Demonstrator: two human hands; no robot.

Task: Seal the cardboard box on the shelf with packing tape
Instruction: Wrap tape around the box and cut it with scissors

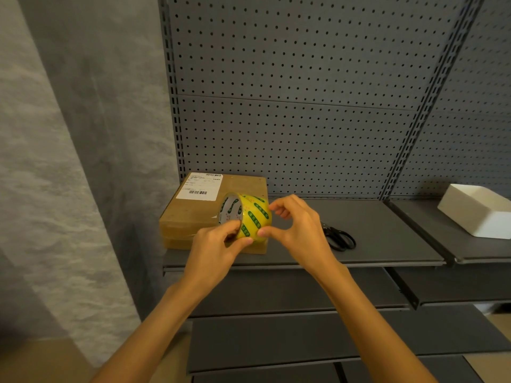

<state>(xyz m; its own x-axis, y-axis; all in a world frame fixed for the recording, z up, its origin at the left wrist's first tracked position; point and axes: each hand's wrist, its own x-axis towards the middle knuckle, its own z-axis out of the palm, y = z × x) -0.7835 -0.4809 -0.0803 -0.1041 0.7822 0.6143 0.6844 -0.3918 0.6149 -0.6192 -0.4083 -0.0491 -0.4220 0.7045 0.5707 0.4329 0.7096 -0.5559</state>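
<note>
Head view: my left hand [218, 244] pinches the yellow tape roll [247, 217] over the cardboard box [193, 214]; my right hand [296, 228], fingers curled, thumb touching its rim.

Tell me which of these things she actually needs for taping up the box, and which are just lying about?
Needed: cardboard box, tape roll held in the left hand and right hand, probably the scissors.
Lying about: white tray.
</note>
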